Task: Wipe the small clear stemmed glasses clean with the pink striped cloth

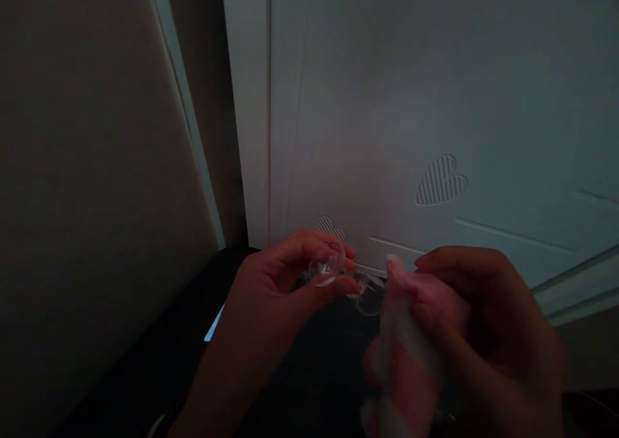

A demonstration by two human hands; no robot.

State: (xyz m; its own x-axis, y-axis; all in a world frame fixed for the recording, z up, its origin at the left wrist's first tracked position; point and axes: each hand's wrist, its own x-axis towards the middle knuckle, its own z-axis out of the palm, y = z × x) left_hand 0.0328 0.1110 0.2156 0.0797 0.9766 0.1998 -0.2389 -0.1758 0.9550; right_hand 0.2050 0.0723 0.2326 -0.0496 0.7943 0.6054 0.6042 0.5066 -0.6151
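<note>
The scene is dim. My left hand (285, 277) pinches a pair of clear-lensed glasses (338, 277) between thumb and fingers, one round lens at the fingertips and the other lens hanging just to its right. My right hand (474, 322) is closed around a pale pink cloth (411, 341), bunched up and held close to the right lens. The cloth's lower part is blurred.
A white door or cabinet panel (411, 102) with heart-shaped striped cutouts (441, 181) fills the background. A beige slanted panel (87, 167) stands at the left. Below my hands lies a dark surface (314, 373) with a small lit screen edge (215, 325).
</note>
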